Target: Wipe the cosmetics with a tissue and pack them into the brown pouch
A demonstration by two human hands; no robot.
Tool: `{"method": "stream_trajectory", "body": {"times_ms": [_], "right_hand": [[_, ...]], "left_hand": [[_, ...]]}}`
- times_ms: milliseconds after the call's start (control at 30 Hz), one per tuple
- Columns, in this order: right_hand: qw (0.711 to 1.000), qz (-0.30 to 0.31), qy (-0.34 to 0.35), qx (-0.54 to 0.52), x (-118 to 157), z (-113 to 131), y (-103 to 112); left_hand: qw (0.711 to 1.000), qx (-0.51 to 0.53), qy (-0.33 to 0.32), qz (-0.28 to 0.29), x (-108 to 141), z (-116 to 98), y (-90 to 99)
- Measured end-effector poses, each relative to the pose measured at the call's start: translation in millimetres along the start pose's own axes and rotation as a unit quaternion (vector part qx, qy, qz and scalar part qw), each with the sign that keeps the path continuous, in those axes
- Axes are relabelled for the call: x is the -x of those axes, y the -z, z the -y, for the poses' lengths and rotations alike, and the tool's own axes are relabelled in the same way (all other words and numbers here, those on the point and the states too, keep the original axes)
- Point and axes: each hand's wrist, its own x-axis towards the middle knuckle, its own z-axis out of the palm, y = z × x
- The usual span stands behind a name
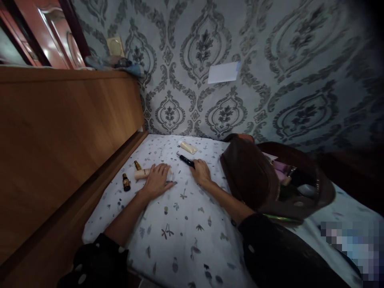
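Note:
My left hand [157,181] lies over a pale pink bottle [142,173] on the patterned white sheet [186,216], its fingers curved round the bottle and the thumb pointing right. My right hand [200,172] has its fingers closed on the near end of a slim black tube [186,161], whose silver tip points up and left. Just beyond that tube lies a cream-coloured tube [189,147]. Left of my left hand are a small gold bottle [137,165] and a dark and gold bottle [126,183], both touched by neither hand.
An open brown bag [250,172] with pink and other items inside stands at the right. A wooden panel [69,132] borders the left side. Behind is a patterned wall [171,80] with a white paper [223,73] on it.

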Motion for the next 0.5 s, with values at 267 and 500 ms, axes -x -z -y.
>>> {"method": "stream_trajectory", "body": {"times_ms": [267, 500], "right_hand": [[0.995, 0.048, 0.029, -0.085, 72.2, -26.1, 22.4], [0.967, 0.013, 0.06, -0.248, 133.1, -48.3, 23.7]], "left_hand": [[0.999, -0.013, -0.033, 0.016, 7.1, -10.2, -2.2], [0.998, 0.059, -0.017, -0.027, 7.1, -13.8, -1.7]]}}
